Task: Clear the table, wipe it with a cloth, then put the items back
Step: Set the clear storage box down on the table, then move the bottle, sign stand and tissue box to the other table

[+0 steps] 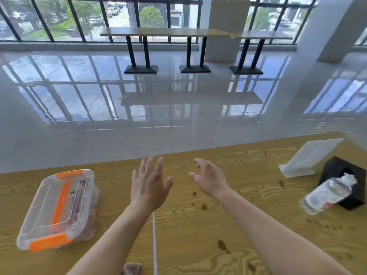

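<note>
A wooden table (198,231) with several brown stains fills the lower part of the head view. On its left stands a clear plastic box with orange latches (57,209). At the right, a clear water bottle (325,195) leans against a black tissue box (345,181), with a white card stand (309,157) behind them. My left hand (149,185) hovers over the table's middle, palm down, fingers straight and spread. My right hand (208,179) is beside it, fingers loosely bent, holding nothing. A corner of a greyish cloth (132,269) shows at the bottom edge.
A white seam line (154,245) runs across the table toward me. Beyond the far edge lies a shiny tiled floor (158,100). A long counter on black legs (188,34) stands by the windows, with a white pillar (329,28) at the right.
</note>
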A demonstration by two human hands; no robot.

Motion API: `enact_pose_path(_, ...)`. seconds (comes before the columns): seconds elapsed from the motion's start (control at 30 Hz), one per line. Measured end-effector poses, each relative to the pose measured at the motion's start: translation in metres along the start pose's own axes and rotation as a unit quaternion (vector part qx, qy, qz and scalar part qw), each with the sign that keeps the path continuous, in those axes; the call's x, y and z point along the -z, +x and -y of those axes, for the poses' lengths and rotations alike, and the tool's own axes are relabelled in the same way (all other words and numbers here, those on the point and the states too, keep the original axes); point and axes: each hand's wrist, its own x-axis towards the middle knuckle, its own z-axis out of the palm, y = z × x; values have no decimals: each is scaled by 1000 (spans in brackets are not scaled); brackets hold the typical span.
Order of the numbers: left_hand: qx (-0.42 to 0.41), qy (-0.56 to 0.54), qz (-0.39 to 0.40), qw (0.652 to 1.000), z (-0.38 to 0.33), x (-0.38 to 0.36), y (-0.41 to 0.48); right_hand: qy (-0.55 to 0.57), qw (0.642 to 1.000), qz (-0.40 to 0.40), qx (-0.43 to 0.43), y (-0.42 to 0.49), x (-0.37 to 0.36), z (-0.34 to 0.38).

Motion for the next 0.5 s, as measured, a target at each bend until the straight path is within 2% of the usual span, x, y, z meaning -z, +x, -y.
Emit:
enact_pose_path(0.2,-52,-3,3,999,-95,-20,6,0,999,-28,-38,-20,52,-77)
enact_pose_path(0.5,-70,-26,26,997,-237,-79,-10,11,997,-44,-63,-54,124,-201)
